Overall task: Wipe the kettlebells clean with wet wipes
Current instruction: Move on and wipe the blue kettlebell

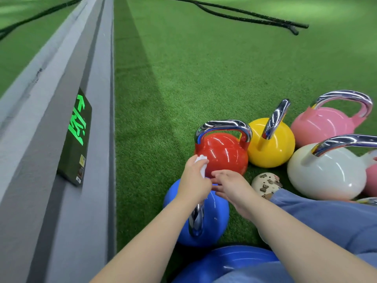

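Several shiny kettlebells with chrome handles stand on green turf. My left hand [194,178] is closed around a white wet wipe [202,163], which is pressed against the lower left side of the red kettlebell [226,154]. My right hand [228,183] rests with fingers spread at the red kettlebell's lower front. A blue kettlebell [216,219] sits just under both hands, partly hidden by my left forearm. A yellow kettlebell [271,144], a pink kettlebell [326,123] and a white kettlebell [324,172] stand to the right.
A grey wall base [67,139] with a green lit exit sign [76,137] runs along the left. Black battle ropes [255,18] lie far back on the turf. My shoe [265,183] and blue trouser leg [326,217] are at right, and a blue ball [224,262] lies at the bottom.
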{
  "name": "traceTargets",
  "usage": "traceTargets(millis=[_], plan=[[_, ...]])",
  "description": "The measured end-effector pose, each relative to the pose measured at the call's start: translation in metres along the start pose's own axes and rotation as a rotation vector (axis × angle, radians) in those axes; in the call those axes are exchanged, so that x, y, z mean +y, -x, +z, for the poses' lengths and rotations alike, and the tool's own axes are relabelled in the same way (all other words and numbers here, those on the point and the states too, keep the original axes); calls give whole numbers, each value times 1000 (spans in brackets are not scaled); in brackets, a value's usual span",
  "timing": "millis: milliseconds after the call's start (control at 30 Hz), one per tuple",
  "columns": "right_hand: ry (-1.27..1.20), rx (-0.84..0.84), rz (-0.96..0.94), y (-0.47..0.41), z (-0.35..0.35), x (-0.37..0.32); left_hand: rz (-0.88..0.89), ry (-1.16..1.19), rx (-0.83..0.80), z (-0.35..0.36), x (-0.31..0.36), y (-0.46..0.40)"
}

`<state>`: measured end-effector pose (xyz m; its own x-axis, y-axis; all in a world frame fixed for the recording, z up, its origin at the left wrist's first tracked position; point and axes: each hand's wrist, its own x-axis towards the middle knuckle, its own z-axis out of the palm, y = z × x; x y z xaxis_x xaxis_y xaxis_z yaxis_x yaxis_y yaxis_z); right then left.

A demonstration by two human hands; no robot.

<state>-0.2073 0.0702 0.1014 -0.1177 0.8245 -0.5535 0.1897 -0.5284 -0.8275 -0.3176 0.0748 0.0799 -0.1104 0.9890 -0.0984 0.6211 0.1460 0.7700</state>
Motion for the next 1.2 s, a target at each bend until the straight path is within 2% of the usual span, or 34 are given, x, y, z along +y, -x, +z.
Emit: traceTargets(millis=[100, 200, 300, 400, 467, 567, 633, 667, 767, 867, 1000, 1133, 1200], plan=[[39, 15, 5, -1, -4, 2, -11, -75, -37, -1, 1, 3], [55, 28, -4, -1, -9, 1, -14, -232, -199, -8, 10, -17], [88, 51, -11, -1, -11, 1, -167, -129, -357, -18, 16, -40], [138, 71, 5, 0, -11, 2, -240, 107, -510, -33, 19, -45], [147, 78, 4, -1, -12, -1, -171, 303, -414, -42, 13, -43], [131, 82, -6, -3, -12, -4, -63, 492, -81, -48, -9, -42], [139, 85, -6, -2, -10, -3, 87, 345, 61, -41, -22, -42], [144, 84, -4, -1, -9, -3, 169, 249, 28, -35, -28, -43], [144, 79, -15, -1, -9, -1, 261, 105, -254, -22, -22, -41], [127, 87, -14, -5, -12, 0, 252, -62, -412, -24, -9, -54], [101, 83, 41, -9, -17, 7, 150, -89, -526, -24, -1, -71], [61, 62, 51, -2, -23, 8, -110, 71, -606, -17, -9, -88], [82, 70, 13, 1, -19, 2, -246, 208, -578, -11, -18, -94]])
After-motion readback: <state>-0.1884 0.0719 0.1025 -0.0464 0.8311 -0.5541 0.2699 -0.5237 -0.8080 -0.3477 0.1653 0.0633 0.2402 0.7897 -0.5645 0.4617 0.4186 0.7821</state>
